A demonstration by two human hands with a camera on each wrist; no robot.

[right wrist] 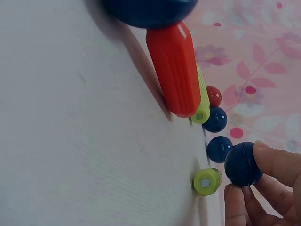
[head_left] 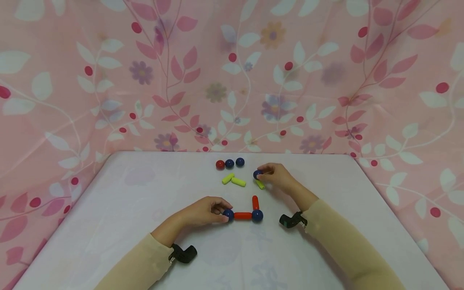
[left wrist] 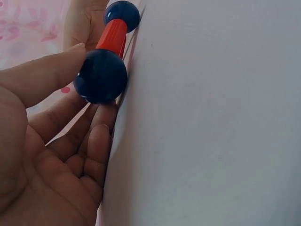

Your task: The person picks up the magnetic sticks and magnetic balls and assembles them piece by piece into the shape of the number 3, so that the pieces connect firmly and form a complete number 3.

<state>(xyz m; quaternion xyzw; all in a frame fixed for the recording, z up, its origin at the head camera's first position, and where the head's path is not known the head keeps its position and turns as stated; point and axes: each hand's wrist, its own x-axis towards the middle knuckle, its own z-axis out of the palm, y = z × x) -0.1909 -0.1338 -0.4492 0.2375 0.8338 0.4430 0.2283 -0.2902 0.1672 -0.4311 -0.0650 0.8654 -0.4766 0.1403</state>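
Note:
On the table, two blue balls joined by a red rod [head_left: 243, 216] form a row, and a second red rod [head_left: 255, 202] points away from the right-hand blue ball [head_left: 257, 216]. My left hand [head_left: 203, 211] pinches the left-hand blue ball [left wrist: 101, 76] between thumb and fingers. Farther back, my right hand [head_left: 277, 177] holds a separate blue ball [right wrist: 243, 164] by thumb and fingertips. Just by that ball a yellow-green rod [right wrist: 207, 182] lies on the table, its end facing the right wrist camera.
Two more yellow-green rods [head_left: 238, 182] lie left of my right hand. Behind them sit a red ball [head_left: 220, 164] and two blue balls [head_left: 229, 163] near the far edge of the white table [head_left: 163, 173]. A flowered pink cloth [head_left: 217, 80] hangs behind.

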